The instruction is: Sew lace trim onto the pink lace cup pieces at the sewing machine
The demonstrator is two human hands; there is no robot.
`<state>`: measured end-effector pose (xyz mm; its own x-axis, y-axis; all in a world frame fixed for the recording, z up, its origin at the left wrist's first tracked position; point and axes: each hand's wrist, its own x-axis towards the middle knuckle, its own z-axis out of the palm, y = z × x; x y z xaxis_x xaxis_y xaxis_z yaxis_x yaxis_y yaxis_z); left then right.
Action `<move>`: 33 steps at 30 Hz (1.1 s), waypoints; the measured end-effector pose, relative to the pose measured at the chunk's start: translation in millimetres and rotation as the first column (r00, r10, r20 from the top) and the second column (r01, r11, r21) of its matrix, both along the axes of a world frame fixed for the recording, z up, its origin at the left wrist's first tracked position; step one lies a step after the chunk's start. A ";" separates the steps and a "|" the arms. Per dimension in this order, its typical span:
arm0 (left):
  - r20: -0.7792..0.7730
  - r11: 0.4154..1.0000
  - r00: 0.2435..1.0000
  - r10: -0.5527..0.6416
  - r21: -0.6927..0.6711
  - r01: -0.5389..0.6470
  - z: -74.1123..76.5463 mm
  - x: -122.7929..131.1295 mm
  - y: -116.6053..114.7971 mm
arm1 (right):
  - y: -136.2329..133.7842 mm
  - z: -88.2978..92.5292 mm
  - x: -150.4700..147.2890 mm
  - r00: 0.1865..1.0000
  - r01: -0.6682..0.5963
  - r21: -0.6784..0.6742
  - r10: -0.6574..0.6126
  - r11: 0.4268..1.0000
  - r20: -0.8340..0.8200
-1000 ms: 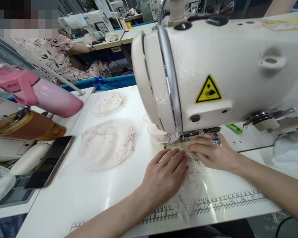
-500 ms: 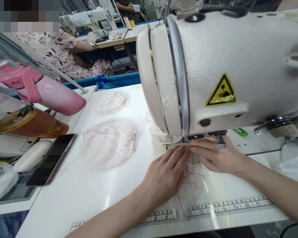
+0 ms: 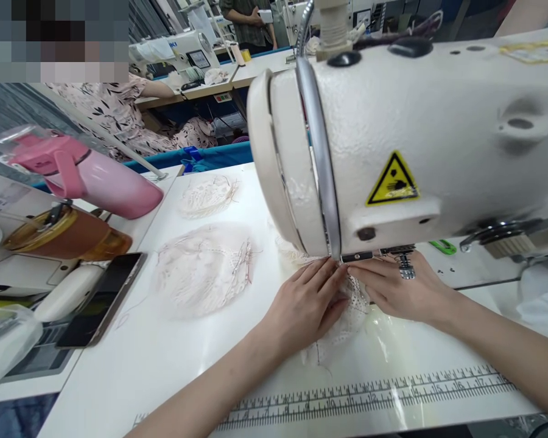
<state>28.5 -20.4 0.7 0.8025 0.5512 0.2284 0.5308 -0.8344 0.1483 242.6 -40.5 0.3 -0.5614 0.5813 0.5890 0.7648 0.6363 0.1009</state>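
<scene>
A cream sewing machine (image 3: pixel 415 134) fills the upper right. Under its head lies a piece of white lace (image 3: pixel 347 322) on the white table (image 3: pixel 173 365). My left hand (image 3: pixel 305 307) rests flat on the lace, fingers stretched toward the presser foot. My right hand (image 3: pixel 399 289) lies flat on the lace's right side, fingertips meeting the left hand's just below the needle area. Both hands press the lace down; the needle itself is hidden behind the machine head.
Two rounded piles of lace pieces (image 3: pixel 205 271) (image 3: pixel 209 196) lie to the left. A pink bottle (image 3: pixel 89 176), a brown lidded cup (image 3: pixel 68 234) and a dark phone (image 3: pixel 103 298) sit at far left. A printed ruler (image 3: pixel 369 395) runs along the table's front. Another person (image 3: pixel 119 109) sits behind.
Both hands have slid forward toward the machine head with the lace, and less lace now trails toward the ruler. The camera shifted slightly.
</scene>
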 end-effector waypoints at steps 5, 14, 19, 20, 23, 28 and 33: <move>0.026 1.000 1.000 0.010 -0.021 -0.010 2.2 0.3 4.0 | -2.7 -6.8 1.1 0.998 0.050 -0.001 -0.050 0.999 0.041; 0.002 0.999 1.000 0.019 -0.043 -0.019 4.4 0.5 8.3 | -3.9 -11.7 1.6 0.998 0.050 -0.384 -0.063 0.922 -0.021; -0.013 0.999 1.000 0.022 -0.041 -0.023 3.6 -0.1 6.9 | -2.6 -9.5 0.9 0.995 0.096 -0.273 -0.090 0.957 0.034; -0.019 0.999 0.999 0.026 -0.039 -0.027 3.4 0.0 6.8 | -2.3 -9.7 0.8 0.995 0.100 -0.231 -0.091 0.968 0.047; -0.035 0.999 0.999 0.033 -0.029 -0.034 2.9 0.5 6.9 | -1.8 -10.5 0.6 0.992 0.115 -0.159 -0.104 0.981 0.071; -0.047 0.999 0.998 0.043 -0.012 -0.043 2.9 -0.3 6.5 | 0.1 -10.4 0.5 0.994 0.088 -0.086 -0.083 0.992 0.065; -0.059 0.998 0.997 0.044 0.044 -0.041 0.7 0.4 5.1 | 3.7 -9.0 0.4 1.000 0.018 -0.065 -0.019 0.998 -0.013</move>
<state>28.9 -15.3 1.5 0.7916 0.5756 0.2051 0.5726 -0.8159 0.0801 243.0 -36.7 -8.8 -0.5424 0.6283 0.5577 0.7773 0.6272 0.0493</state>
